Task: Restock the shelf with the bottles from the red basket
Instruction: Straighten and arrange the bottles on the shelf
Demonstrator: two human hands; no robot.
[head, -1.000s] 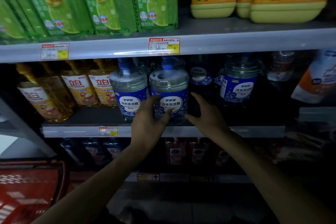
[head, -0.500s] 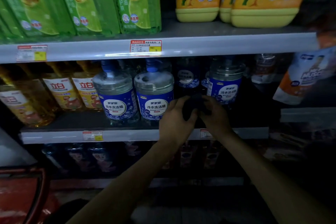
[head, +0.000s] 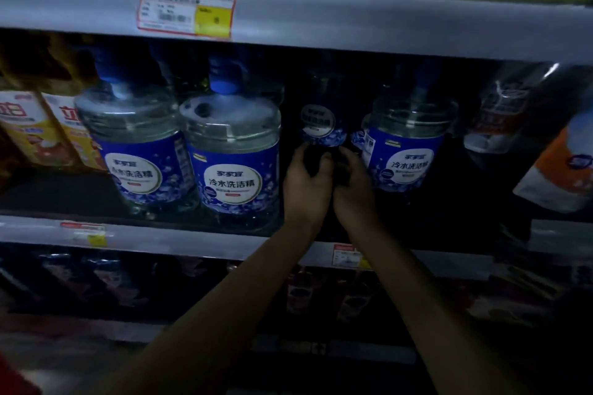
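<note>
- Both hands are up at the middle shelf [head: 192, 239]. My left hand [head: 306, 183] and right hand [head: 354, 189] are touching each other in the gap between the middle front bottle [head: 232, 154] and the right front bottle [head: 407, 144].
- The fingers of both hands are curled inward around a dark patch just below the label of the rear bottle [head: 322, 123], which stands further back in that gap.
- The light is poor here. I cannot tell whether the fingers grip the foot of that rear bottle, hold some small dark thing, or hold nothing.
- Three blue-labelled bottles stand upright along the front edge: the left front bottle [head: 134, 144] touching the middle one, then the gap, then the right one.
- Progress, as I judge it: the row is largely stocked, and the one open slot at the front is the gap where my hands are.
- What is left: that gap probably needs the rear bottle drawn forward or a fresh one set in.
- The red basket [head: 12, 375] shows only as a red sliver at the bottom-left corner — I cannot see whether any bottles remain inside.
- Beside the row are yellow bottles [head: 29, 128] at the left and a pouch [head: 558, 163] at the right.
</note>
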